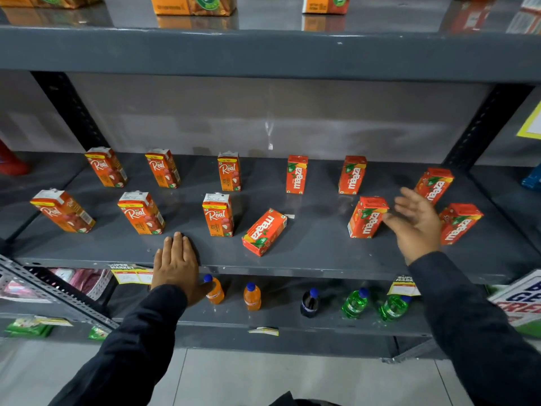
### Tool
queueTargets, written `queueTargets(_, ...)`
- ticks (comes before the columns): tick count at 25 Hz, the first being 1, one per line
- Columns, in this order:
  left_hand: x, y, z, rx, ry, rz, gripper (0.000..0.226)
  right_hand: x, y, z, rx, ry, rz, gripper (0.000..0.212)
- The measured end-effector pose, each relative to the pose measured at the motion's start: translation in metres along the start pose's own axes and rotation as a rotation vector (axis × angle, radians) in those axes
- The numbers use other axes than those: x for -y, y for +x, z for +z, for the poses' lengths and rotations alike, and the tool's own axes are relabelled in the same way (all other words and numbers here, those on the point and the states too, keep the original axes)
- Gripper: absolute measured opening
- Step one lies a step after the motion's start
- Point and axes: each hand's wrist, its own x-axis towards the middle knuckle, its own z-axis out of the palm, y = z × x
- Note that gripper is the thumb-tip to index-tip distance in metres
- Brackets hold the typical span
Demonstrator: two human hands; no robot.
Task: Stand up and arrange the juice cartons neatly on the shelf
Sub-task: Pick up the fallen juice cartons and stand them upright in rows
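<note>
**Head view: one carton down, handling notes**

I see the toppled Maaza carton [264, 231] lying mid-shelf [322, 259]. Likely light, stiff, crushable: grip its long side faces. Left hand [175, 266] rests flat, empty; right hand [415, 219] hovers spread, empty.

There is a single view, from the person's head, looking forward and steeply down, close to the grey shelf [322, 259]. The wide lens bends the shelf edges. Floor tiles [263, 376] show along the bottom.
</note>
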Motion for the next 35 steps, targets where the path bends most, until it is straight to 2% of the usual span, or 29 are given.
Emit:
queueTargets(1,0.0,0.0,0.0,0.001,-0.004,-0.005,0.124,0.003,-0.013,0.011,-0.054,0.046,-0.042,0.047)
queueTargets(2,-0.001,0.0,-0.001,0.004,-0.007,-0.007,0.123,0.005,-0.027,0.025,-0.022,0.053,-0.052,0.043)
queueTargets(4,-0.001,0.0,-0.002,0.012,-0.007,-0.008,0.122,0.004,-0.049,0.061,0.231,-0.047,0.026,0.035)
queueTargets(5,-0.001,0.0,-0.003,0.016,-0.005,-0.005,0.122,0.0,-0.053,0.079,0.368,-0.153,0.079,0.038)
queueTargets(6,-0.001,0.0,-0.004,0.022,-0.005,-0.002,0.121,-0.002,-0.053,0.095,0.459,-0.279,0.121,0.053)
queueTargets(8,-0.001,0.0,-0.004,0.028,-0.012,-0.003,0.121,-0.006,-0.047,0.121,0.521,-0.503,0.145,0.092)
queueTargets(11,-0.001,0.0,-0.004,0.027,-0.03,-0.009,0.122,-0.01,-0.046,0.15,0.597,-0.823,0.029,0.133)
queueTargets(13,0.0,0.0,-0.004,0.035,-0.041,-0.005,0.122,-0.013,-0.049,0.161,0.61,-0.935,0.001,0.142)
queueTargets(16,0.0,0.0,-0.004,0.032,-0.056,-0.009,0.121,-0.018,-0.057,0.171,0.539,-0.971,-0.035,0.138)
queueTargets(18,0.0,0.0,-0.004,0.028,-0.053,-0.005,0.121,-0.021,-0.059,0.171,0.473,-0.868,-0.056,0.131)
queueTargets(20,0.0,-0.001,-0.003,0.026,-0.05,-0.007,0.121,-0.023,-0.061,0.166,0.463,-0.635,0.005,0.124)
queueTargets(24,-0.001,0.0,-0.004,0.02,-0.032,-0.003,0.121,-0.03,-0.062,0.148,0.489,-0.01,0.242,0.12)
queueTargets(27,-0.001,0.0,-0.003,0.02,-0.03,-0.004,0.122,-0.028,-0.066,0.134,0.533,0.519,0.358,0.102)
queueTargets(29,-0.001,-0.001,-0.003,0.015,-0.027,-0.001,0.121,-0.025,-0.068,0.125,0.564,0.763,0.436,0.098)
queueTargets(32,-0.001,-0.001,-0.003,0.009,-0.02,0.003,0.121,-0.025,-0.061,0.116,0.581,0.895,0.499,0.093)
queueTargets(33,-0.001,-0.001,-0.004,0.01,-0.016,0.002,0.121,-0.025,-0.059,0.114,0.594,0.871,0.505,0.091)
queueTargets(35,-0.001,-0.003,-0.005,0.014,-0.011,0.0,0.121,-0.021,-0.06,0.114,0.606,0.751,0.477,0.104)
